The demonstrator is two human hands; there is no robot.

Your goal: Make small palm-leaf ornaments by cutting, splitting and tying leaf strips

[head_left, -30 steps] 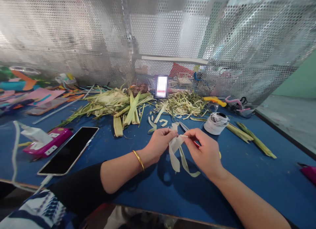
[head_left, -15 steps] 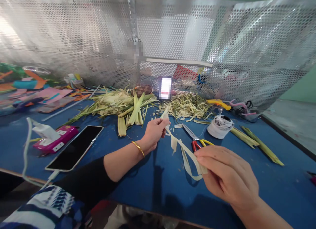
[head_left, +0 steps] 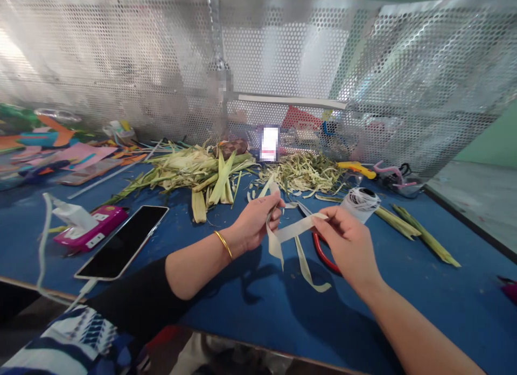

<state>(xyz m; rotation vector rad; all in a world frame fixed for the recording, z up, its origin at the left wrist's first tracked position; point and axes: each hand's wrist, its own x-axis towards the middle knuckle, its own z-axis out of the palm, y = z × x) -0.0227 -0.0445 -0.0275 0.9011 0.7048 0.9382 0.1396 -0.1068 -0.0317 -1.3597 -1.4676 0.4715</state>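
Basically, head view: pale strip (head_left: 298,229) held up between both hands over the blue table (head_left: 404,316), at front centre. Long axis of the taut stretch runs sideways, left hand to right hand, tilted slightly up toward the right; right end points at the spool side. At the left hand it bends, and a pointed tail hangs down toward the near edge. Left hand (head_left: 258,220) grasps the strip, fingers curled, thumb on top; right hand (head_left: 350,239) pinches the other end between thumb and fingers. Strip is thin, flat, ribbon-like, matte cream. Second narrow strip (head_left: 305,268), curled at its lower end, dangles or lies below; cannot tell which. Scissors (head_left: 319,251), smooth red handle loop, metal blades, sit partly behind the right hand. White thread spool (head_left: 361,203), wound round, just beyond that hand. Behind: fibrous, ridged green-yellow husk pile (head_left: 186,167) at left, curly shredded pile (head_left: 302,173) at right. Two long ribbed husk pieces (head_left: 428,237) lie right, slanting. Perforated metallic screen (head_left: 283,57) at back.
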